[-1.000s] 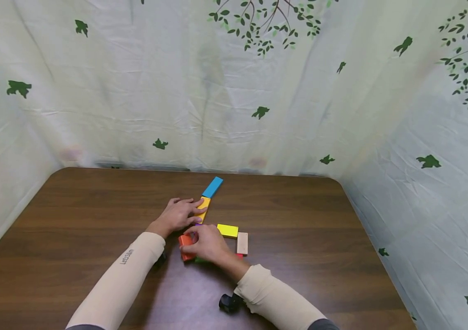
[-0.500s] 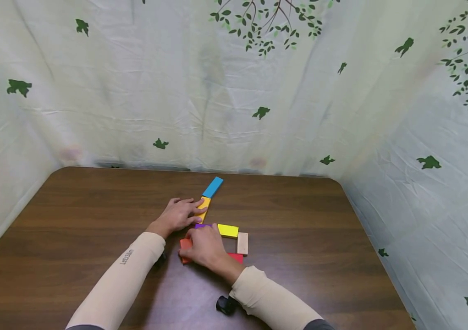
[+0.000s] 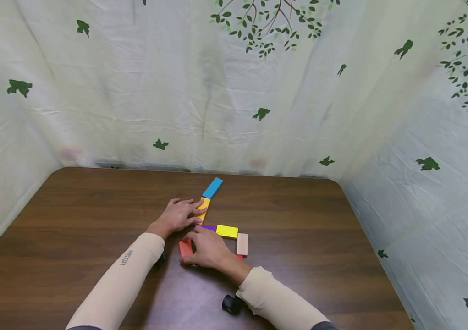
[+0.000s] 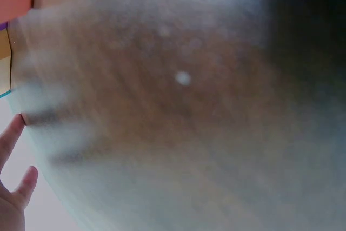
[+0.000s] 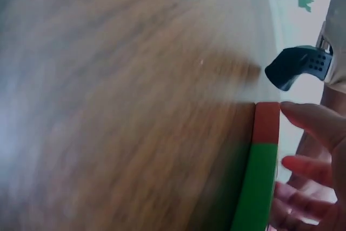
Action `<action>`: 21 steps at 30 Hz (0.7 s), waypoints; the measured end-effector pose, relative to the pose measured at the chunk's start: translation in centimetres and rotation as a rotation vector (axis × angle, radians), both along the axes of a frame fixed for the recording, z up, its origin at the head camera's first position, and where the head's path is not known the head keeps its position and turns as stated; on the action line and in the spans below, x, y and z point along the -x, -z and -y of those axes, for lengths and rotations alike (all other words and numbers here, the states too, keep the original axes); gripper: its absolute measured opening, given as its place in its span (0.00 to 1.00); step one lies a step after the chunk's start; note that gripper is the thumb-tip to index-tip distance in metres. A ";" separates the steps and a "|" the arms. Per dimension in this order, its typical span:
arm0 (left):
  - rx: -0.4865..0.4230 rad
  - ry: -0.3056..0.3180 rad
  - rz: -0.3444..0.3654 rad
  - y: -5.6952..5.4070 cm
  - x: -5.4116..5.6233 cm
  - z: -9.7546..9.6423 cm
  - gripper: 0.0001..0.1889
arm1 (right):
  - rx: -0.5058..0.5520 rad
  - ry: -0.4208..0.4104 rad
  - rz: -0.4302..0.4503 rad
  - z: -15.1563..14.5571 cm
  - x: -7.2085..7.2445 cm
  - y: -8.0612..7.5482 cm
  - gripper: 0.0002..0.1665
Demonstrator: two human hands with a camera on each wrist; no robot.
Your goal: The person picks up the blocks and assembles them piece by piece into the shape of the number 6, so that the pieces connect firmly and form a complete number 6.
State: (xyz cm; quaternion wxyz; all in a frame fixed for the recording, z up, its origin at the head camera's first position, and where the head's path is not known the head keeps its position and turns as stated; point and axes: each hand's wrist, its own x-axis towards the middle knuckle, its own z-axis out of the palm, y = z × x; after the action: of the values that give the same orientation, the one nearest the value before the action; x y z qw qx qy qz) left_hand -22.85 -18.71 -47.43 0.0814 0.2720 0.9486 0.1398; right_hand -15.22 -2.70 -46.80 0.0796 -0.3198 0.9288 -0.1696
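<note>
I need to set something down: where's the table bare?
The table is bare right of the pale block, out to the right edge, and left of the left hand. Crowded: the middle, where the right hand sits among orange-red block, purple block and yellow block.

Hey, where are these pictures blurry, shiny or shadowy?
Head view: mostly crisp, with a pale sheen on the near part of the table; left wrist view: the tabletop badly smeared, dark at upper right; right wrist view: soft wood grain, and a dark shadow beside the green block.
</note>
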 end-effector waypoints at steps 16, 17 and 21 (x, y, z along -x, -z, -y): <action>0.003 -0.017 0.011 0.1 -0.2 -0.3 0.25 | 0.027 -0.256 0.013 -1.1 1.0 0.0 0.27; 0.004 -0.016 0.009 0.0 -0.2 -0.3 0.25 | 0.028 -0.256 0.011 -1.1 1.1 0.0 0.27; 0.002 -0.015 0.004 -0.1 -0.3 -0.3 0.25 | 0.019 -0.241 0.007 -1.1 1.2 0.0 0.27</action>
State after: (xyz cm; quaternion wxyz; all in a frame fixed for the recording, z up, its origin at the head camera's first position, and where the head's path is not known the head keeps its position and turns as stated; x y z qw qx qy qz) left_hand -22.53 -18.43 -47.29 0.0827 0.2645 0.9506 0.1400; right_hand -16.47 -1.59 -46.83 0.0995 -0.4293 0.8816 -0.1689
